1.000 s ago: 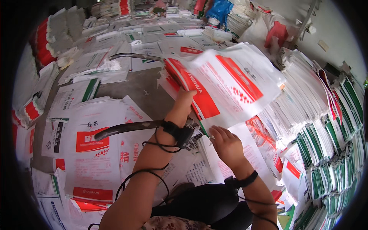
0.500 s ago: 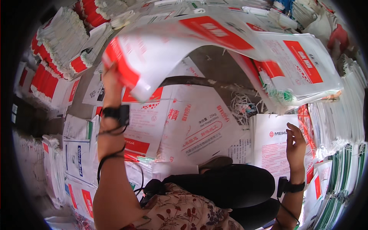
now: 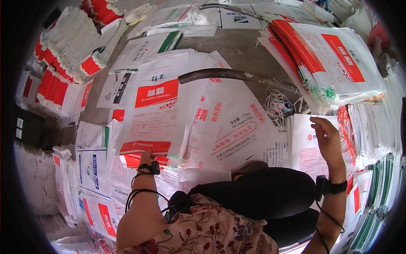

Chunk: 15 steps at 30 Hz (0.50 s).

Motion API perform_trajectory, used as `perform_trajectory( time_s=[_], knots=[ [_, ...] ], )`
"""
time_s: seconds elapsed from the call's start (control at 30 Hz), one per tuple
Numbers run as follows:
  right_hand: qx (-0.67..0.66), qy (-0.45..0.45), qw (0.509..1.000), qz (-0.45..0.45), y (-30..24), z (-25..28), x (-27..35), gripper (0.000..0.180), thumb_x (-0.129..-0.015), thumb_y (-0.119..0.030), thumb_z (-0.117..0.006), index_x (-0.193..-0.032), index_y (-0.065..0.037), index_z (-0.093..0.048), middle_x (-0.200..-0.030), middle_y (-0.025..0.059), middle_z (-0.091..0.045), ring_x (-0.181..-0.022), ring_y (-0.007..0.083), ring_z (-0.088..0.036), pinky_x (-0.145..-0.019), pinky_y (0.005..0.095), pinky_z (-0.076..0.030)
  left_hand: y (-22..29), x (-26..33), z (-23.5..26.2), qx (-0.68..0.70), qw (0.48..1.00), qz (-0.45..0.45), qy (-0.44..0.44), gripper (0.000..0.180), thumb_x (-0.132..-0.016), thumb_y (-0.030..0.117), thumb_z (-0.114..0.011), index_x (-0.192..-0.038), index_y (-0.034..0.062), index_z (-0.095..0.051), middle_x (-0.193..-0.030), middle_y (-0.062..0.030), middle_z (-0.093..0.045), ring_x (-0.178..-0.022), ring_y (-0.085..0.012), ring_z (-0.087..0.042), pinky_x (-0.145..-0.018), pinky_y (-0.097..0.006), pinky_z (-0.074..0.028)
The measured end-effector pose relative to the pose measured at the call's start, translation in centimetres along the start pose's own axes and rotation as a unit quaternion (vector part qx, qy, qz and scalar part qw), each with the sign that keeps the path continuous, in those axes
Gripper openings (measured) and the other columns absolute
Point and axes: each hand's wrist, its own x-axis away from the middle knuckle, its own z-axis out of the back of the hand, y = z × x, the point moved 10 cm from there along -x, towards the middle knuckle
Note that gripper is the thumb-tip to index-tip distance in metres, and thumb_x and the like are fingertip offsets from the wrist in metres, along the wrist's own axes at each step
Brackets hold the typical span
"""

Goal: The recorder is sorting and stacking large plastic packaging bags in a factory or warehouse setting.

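Both hands are on sacks: the left hand (image 3: 146, 158) pinches the near red edge of a white sack (image 3: 154, 116), laying it flat on the left pile, while the right hand (image 3: 327, 137) rests, seemingly open-fingered, on another sack (image 3: 306, 148) beside the bundled stack (image 3: 334, 63).

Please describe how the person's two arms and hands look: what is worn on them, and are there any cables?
Both forearms are bare, without sleeves or gloves. The left hand has a black device strapped at the wrist, with thin black cables looping down the forearm. The right hand has a similar black wrist band, also with a thin black cable.
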Motion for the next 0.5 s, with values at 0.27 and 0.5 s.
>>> perform_trajectory(
  time_s=[0.27,0.5],
  knots=[
    [0.033,-0.009,0.998,-0.049,2.2,1.2,-0.3,0.019,-0.095,-0.002,-0.059,-0.112,-0.002,-0.066,-0.104,0.0133,-0.069,-0.086,0.0195,-0.067,-0.072,0.0306,-0.054,-3.7,-0.6,-2.3,-0.556,0.812,-0.006,-0.179,0.056,-0.070,0.038,-0.083,-0.110,0.0065,-0.061,-0.109,-0.0148,-0.067,-0.096,-0.0369,-0.067,-0.075,-0.054,-0.052],
    [0.195,0.159,0.963,0.094,0.8,6.6,-5.0,0.020,-0.088,0.000,-0.061,-0.105,-0.005,-0.068,-0.103,0.0168,-0.070,-0.099,0.0364,-0.065,-0.086,0.0416,-0.052,30.2,2.3,1.1,-0.026,0.887,-0.213,0.409,0.060,-0.089,0.001,-0.063,-0.144,-0.0003,-0.039,-0.140,-0.0239,-0.047,-0.126,-0.0360,-0.049,-0.103,-0.044,-0.043]
  ],
)
